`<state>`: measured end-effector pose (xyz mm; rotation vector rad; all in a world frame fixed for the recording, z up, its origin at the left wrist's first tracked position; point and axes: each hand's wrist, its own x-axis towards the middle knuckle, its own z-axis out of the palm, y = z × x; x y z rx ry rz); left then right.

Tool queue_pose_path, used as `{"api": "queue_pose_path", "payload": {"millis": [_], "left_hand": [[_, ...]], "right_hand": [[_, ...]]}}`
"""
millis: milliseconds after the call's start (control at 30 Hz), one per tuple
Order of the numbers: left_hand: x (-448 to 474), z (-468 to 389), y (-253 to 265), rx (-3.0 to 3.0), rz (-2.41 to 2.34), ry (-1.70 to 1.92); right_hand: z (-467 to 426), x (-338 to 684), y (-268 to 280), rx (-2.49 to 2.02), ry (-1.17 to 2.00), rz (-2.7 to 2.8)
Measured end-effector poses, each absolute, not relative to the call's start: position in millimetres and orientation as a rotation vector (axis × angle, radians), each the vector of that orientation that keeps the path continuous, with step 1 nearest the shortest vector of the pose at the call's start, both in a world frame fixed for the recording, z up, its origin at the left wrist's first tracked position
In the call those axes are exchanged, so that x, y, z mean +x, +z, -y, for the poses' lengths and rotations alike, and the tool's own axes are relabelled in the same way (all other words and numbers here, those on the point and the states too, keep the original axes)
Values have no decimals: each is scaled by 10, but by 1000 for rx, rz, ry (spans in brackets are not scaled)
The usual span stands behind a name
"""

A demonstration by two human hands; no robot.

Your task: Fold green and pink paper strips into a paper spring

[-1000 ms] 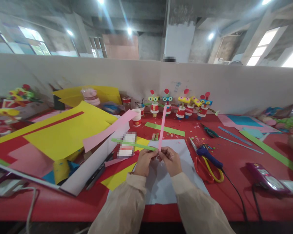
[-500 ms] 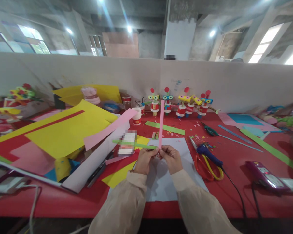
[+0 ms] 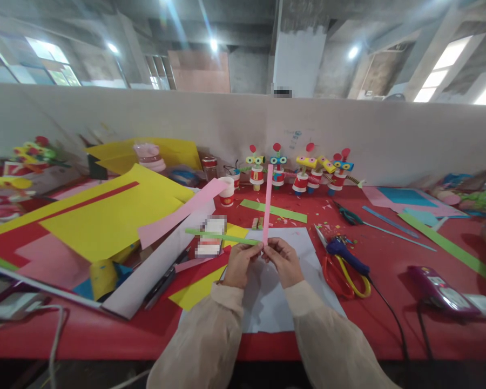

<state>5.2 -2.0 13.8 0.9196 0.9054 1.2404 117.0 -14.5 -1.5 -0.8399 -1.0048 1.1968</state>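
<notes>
A green paper strip [image 3: 222, 236] and a pink paper strip [image 3: 268, 202] meet at a right angle where my fingertips come together. My left hand [image 3: 242, 265] pinches the green strip, which stretches out to the left. In my right hand [image 3: 283, 262] the lower end of the pink strip is gripped, and the strip points away from me. How the ends overlap is hidden by the fingers. Below both hands lies a white sheet [image 3: 267, 308]. Just beyond the hands sit small folded paper springs [image 3: 258, 222].
Scissors [image 3: 344, 278] and a blue-handled tool with a cord [image 3: 348, 258] lie to the right. Several paper-cup figures [image 3: 257, 175] line the wall. Yellow paper [image 3: 117, 216] and a white roll [image 3: 146, 275] fill the left. A purple device [image 3: 443, 292] rests at right.
Almost nothing differs. The view has shifted very slightly, while both hands keep the same hold on the two strips.
</notes>
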Motion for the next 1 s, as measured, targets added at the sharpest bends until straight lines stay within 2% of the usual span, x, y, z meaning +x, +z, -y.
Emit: {"api": "queue_pose_path", "payload": {"millis": [300, 800, 1000], "left_hand": [[71, 36, 154, 1073, -920, 1238], [69, 41, 111, 920, -827, 1110], [45, 18, 109, 1116, -905, 1233]], "right_hand": [[123, 1195, -17, -894, 1246, 908], [136, 1194, 38, -891, 1266, 837], [133, 1199, 1, -913, 1191, 992]]}}
